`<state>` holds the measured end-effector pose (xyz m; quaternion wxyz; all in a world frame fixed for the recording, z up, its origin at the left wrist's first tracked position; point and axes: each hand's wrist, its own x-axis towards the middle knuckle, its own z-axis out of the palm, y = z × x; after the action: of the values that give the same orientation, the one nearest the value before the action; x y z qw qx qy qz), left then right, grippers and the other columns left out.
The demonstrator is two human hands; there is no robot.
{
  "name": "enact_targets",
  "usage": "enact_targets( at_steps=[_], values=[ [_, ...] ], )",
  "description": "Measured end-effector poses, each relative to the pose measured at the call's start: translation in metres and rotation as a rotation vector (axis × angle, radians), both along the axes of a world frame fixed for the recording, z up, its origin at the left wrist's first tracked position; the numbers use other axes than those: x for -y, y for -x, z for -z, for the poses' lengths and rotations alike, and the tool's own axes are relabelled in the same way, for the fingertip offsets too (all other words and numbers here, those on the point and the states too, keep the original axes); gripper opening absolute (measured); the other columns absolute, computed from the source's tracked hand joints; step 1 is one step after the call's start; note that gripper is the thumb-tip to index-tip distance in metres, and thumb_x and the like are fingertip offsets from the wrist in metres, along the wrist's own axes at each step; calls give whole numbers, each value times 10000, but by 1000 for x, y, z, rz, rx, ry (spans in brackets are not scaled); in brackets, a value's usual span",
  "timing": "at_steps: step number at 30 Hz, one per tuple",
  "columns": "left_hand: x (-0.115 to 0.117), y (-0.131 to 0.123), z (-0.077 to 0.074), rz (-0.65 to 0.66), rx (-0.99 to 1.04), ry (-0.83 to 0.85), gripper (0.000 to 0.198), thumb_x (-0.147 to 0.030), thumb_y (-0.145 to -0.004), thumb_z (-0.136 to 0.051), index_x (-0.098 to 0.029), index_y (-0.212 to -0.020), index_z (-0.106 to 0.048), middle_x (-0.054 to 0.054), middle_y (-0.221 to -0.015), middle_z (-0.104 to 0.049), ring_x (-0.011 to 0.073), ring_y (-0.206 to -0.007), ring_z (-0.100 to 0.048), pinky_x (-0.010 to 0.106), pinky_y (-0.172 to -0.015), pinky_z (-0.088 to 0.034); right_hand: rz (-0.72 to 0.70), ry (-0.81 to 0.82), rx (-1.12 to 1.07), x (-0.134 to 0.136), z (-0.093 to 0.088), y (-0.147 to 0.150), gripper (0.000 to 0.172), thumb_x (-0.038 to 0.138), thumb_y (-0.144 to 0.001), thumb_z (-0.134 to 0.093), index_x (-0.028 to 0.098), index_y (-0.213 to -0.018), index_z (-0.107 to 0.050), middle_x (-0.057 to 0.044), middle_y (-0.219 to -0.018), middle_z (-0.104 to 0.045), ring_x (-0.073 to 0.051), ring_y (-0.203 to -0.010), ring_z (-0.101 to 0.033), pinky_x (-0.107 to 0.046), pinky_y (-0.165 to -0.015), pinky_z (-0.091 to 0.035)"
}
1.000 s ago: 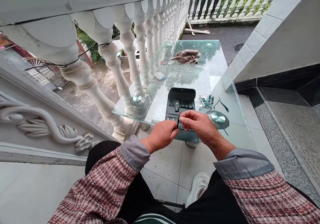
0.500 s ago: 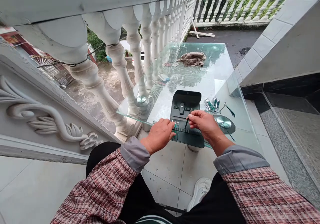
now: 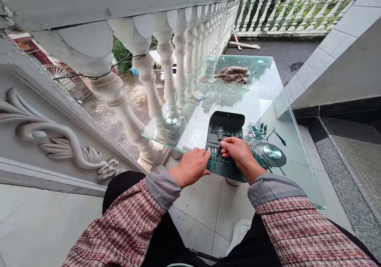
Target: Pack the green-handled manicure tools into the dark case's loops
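2 bare hands work above a glass-topped table [image 3: 238,100], with a white stone balustrade [image 3: 145,76] off to the far left. The left hand [image 3: 192,166] lies low, its fingers pressed together, their tips at the left side of an open black manicure case [image 3: 226,120] that sits flat near the table's front edge, beside slim green-handled tools [image 3: 212,159] held upright in its loops. The right hand [image 3: 236,152] curls over the case, thumb and forefinger seeming to pinch a slim dark tool [image 3: 218,152], though the grip is partly hidden. Further right lie a nail clipper [image 3: 254,129], a green-handled cuticle nipper [image 3: 276,137] and a round steel disc [image 3: 271,152]. Such work likely goes best with 1 hand steadying the case – and the other pinching each tool lightly, keeping it straight to its loop.
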<state>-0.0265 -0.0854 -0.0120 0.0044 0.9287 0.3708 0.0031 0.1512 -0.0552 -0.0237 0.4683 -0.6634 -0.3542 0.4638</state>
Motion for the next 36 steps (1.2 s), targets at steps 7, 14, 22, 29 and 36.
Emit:
enact_targets(
  at_steps=[7,14,22,29,36],
  values=[
    [1,-2,-4,2,-40,-14,609,-433,-763,-704,-122,-1199,-414,98,-1067,-572,246,-967,-534,333,-793,-457,-42,32,36,0,-2,-1,154,118,-664,-693,164,-651,-547,35,-510,-550,-61,-384,-499,-162,-330,-441],
    [2,-2,-5,12,-44,-12,583,-436,-762,-705,-123,-1170,-431,100,-1032,-571,239,-951,-535,322,-777,-436,-115,61,121,-1,-3,-1,155,143,-645,-699,164,-629,-546,38,-476,-526,-62,-379,-471,-167,-324,-407],
    [3,-4,-7,15,-61,-21,454,-466,-773,-683,-141,-1034,-505,86,-1004,-571,241,-926,-522,334,-750,-446,-178,103,278,-6,1,-7,147,204,-615,-686,167,-575,-550,77,-408,-415,-41,-343,-320,-185,-323,-245],
    [3,-6,-7,10,-80,-23,432,-486,-770,-676,-128,-970,-541,98,-995,-560,256,-930,-513,338,-723,-437,-221,171,380,-11,3,-15,127,253,-576,-686,165,-556,-597,50,-419,-446,-49,-359,-309,-206,-346,-228],
    [5,-9,-8,-6,-75,-9,429,-468,-768,-684,-131,-988,-534,106,-1018,-541,263,-947,-495,349,-725,-426,-304,230,433,-13,1,-19,99,239,-563,-685,172,-547,-614,32,-405,-444,-71,-367,-347,-216,-355,-268]
  ],
)
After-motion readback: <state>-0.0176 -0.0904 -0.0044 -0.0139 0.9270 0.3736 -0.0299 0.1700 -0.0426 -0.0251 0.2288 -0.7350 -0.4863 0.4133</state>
